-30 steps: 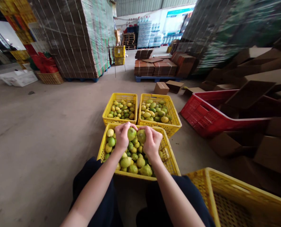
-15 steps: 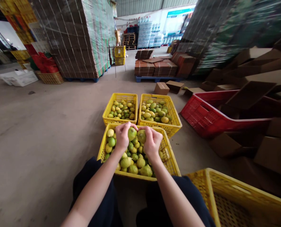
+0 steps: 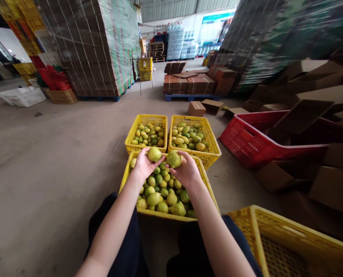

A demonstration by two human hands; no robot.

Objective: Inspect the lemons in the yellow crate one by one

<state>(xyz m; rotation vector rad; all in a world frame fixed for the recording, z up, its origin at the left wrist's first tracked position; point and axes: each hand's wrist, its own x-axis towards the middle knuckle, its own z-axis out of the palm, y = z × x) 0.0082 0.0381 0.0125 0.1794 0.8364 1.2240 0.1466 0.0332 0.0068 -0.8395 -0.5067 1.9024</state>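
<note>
My left hand (image 3: 144,164) is closed around a yellow-green lemon (image 3: 154,154), its palm turned up. Beside it, my right hand (image 3: 186,169) grips another greenish lemon (image 3: 174,159), with the fingers under and around the fruit. Both lemons are held close together above the near yellow crate (image 3: 171,216). Green and yellow lemons (image 3: 171,199) fill much of that crate, which stands right before my knees. My forearms hide parts of its left and right sides.
Behind stand two more yellow crates of fruit, a left one (image 3: 126,144) and a right one (image 3: 216,153). A red crate (image 3: 240,144) holding cardboard is at right, among open boxes (image 3: 335,188). Another yellow crate (image 3: 255,231) sits by my right knee. Wrapped carton stacks (image 3: 81,50) tower behind.
Both hands have rolled from knuckles-up to palms-up, each keeping its lemon. The lemons have moved slightly farther apart and up, and more of their surfaces shows.
</note>
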